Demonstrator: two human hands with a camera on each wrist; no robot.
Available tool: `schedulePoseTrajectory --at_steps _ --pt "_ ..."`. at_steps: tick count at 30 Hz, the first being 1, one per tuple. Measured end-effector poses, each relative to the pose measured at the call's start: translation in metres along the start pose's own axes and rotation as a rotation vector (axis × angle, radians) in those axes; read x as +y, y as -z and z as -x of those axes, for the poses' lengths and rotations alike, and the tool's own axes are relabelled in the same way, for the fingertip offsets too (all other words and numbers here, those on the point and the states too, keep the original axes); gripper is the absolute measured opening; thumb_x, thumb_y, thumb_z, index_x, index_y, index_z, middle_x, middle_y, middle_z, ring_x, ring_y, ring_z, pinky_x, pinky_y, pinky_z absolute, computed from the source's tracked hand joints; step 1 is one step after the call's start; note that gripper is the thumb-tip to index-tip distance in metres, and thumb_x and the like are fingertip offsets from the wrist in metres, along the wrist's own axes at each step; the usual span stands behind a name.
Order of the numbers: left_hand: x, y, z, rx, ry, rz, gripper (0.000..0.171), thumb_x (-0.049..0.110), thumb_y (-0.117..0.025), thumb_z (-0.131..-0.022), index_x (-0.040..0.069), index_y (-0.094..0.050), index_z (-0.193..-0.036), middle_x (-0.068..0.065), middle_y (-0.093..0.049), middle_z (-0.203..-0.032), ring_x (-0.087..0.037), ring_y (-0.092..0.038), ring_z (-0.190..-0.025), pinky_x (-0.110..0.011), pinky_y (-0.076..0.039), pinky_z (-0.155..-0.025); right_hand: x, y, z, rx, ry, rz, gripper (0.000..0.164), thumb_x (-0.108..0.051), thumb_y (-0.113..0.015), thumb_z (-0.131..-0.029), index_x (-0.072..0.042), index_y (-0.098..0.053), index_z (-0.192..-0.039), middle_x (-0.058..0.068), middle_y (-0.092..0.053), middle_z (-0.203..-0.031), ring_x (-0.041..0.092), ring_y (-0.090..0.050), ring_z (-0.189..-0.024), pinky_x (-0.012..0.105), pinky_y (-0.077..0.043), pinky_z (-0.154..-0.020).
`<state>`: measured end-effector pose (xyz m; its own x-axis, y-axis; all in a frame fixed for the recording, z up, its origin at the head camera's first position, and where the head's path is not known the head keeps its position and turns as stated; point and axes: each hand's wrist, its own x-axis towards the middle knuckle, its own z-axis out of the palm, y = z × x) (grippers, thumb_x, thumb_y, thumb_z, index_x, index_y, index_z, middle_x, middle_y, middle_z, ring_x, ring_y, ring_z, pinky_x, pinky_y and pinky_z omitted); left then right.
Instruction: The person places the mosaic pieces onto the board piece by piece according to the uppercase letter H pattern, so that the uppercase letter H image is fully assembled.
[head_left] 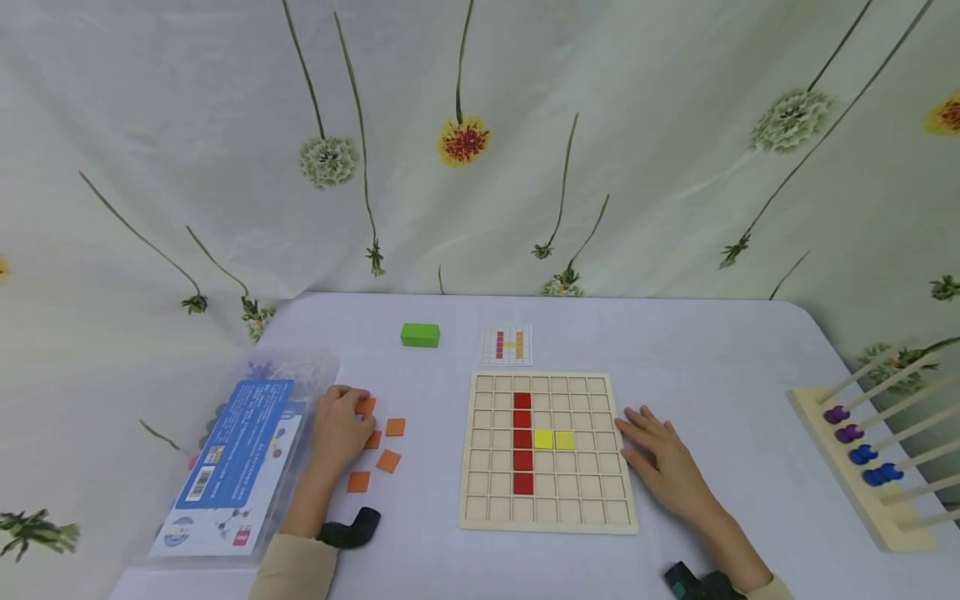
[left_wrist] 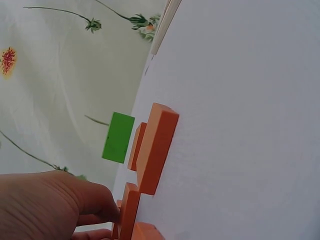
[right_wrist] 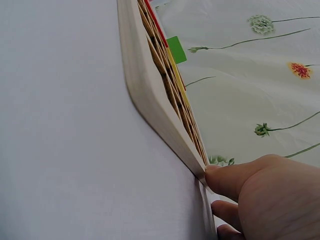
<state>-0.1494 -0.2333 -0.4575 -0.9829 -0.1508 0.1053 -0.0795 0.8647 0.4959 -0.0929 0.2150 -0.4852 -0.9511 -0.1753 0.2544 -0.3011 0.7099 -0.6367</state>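
My left hand (head_left: 341, 427) is at the loose orange square tiles on the left, its finger and thumb curled about one orange tile (head_left: 366, 406). In the left wrist view the thumb lies against an orange tile (left_wrist: 129, 212). Several other orange tiles (head_left: 388, 461) lie flat beside it. The wooden grid board (head_left: 555, 515) lies mid-table, with a column of several red tiles (head_left: 522, 438) and two yellow tiles (head_left: 553, 440) to their right. My right hand (head_left: 663, 458) rests at the board's right edge, fingers loosely extended, thumb touching the rim in the right wrist view.
Behind the board lies a pattern card (head_left: 507, 345), with a green block (head_left: 420, 335) to its left. A clear plastic case with a blue and white label (head_left: 238, 450) stands left of my left arm. At far right is a wooden peg rack (head_left: 862, 475) with purple and blue beads.
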Motion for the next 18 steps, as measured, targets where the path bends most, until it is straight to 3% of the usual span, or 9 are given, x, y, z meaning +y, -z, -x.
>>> schedulePoseTrajectory --at_steps 12,18 --pt "-0.0033 -0.0013 -0.0026 -0.007 0.0 -0.001 0.033 0.005 -0.062 -0.086 -0.005 -0.064 -0.117 -0.025 -0.05 -0.122 -0.041 -0.044 -0.113 -0.054 -0.04 -0.097 -0.0026 0.0016 -0.0005 0.012 0.006 0.002 0.041 -0.008 -0.067 -0.09 -0.001 -0.062 -0.129 0.026 -0.051 -0.141 0.049 -0.035 -0.138 0.069 -0.021 -0.108" --pt "-0.0019 -0.0011 -0.0007 0.013 -0.041 -0.049 0.032 0.005 -0.064 -0.085 -0.007 -0.064 -0.115 -0.024 -0.054 -0.116 -0.039 -0.046 -0.106 -0.052 -0.043 -0.092 -0.0015 0.001 -0.0001 0.011 0.005 -0.001 0.041 -0.008 -0.067 -0.089 -0.001 -0.062 -0.129 0.026 -0.051 -0.141 0.049 -0.035 -0.138 0.069 -0.021 -0.108"
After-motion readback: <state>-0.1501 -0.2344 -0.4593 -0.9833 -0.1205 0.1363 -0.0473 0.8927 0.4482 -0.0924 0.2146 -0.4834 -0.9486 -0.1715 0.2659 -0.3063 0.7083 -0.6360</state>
